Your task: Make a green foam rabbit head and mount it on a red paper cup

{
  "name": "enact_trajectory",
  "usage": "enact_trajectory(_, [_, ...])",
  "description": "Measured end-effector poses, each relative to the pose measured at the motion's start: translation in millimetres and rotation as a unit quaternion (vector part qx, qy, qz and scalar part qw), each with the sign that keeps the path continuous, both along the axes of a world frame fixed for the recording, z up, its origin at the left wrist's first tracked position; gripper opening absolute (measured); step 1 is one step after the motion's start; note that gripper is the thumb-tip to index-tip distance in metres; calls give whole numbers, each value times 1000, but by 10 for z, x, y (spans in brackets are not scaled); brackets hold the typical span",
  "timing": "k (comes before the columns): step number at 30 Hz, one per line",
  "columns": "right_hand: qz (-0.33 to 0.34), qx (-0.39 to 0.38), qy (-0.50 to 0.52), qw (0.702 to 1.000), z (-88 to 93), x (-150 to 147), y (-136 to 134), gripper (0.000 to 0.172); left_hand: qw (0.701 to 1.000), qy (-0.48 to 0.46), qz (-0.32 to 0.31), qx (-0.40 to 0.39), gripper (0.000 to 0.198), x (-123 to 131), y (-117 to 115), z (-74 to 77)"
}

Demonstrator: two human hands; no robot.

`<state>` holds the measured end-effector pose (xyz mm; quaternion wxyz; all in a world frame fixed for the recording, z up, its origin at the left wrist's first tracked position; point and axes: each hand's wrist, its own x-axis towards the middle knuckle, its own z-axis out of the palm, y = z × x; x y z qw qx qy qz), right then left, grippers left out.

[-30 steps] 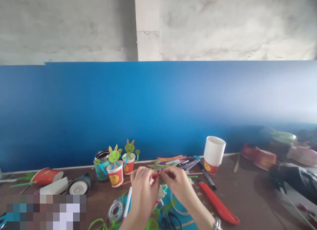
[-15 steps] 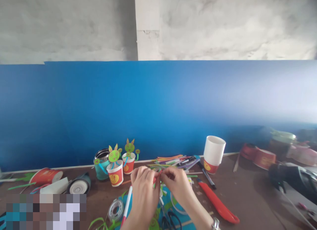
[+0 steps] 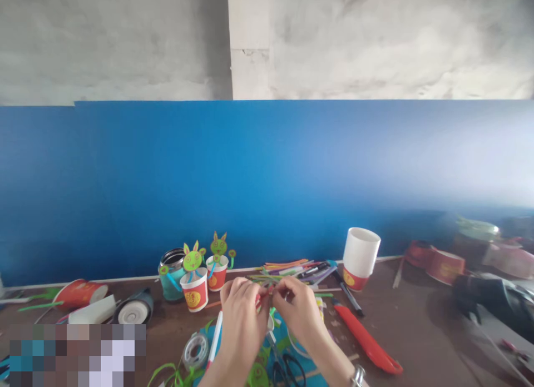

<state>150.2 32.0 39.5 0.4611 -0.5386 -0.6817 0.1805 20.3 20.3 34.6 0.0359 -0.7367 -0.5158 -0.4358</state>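
Observation:
My left hand [image 3: 243, 314] and my right hand [image 3: 295, 309] meet fingertip to fingertip above the middle of the table. Between them is a small red piece [image 3: 258, 302], mostly hidden by my left fingers, so its kind cannot be made out. My left fingers are closed round it, and the right thumb and forefinger pinch at its near end. Below the hands lie scissors [image 3: 287, 368] with dark handles and green paper cutouts [image 3: 257, 374] on a blue sheet. Left of my left wrist are a tape roll [image 3: 196, 351] and a white marker [image 3: 215, 337].
Two paper cups with green rabbit figures [image 3: 195, 292] [image 3: 217, 274] stand beside a teal flask [image 3: 170, 284]. Behind my hands lie coloured sticks [image 3: 287, 266]. On the right are stacked white cups [image 3: 361, 253], a black pen [image 3: 351, 298] and a red cutter [image 3: 367, 340]. A tipped red cup [image 3: 79, 294] lies left.
Both hands stay together in nearly the same place. My right fingers have curled and shifted slightly at the red piece.

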Motion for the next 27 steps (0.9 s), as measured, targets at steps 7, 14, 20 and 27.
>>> enact_trajectory(7, [-37, -107, -197, 974, -167, 168, 155, 25, 970, -206, -40, -122, 20, -334, 224, 100])
enact_trajectory(14, [159, -163, -291, 929, -324, -76, -94, 19, 924, -329, -52, -187, 23, -538, 329, 122])
enact_trajectory(20, [184, -210, -379, 882, -316, -292, -309, 47, 896, -393, -65, -197, 29, -558, 384, 34])
enact_trajectory(27, [196, -202, -308, 909, -399, -201, -208, 27, 877, -410, -90, -232, 28, -514, 374, 41])
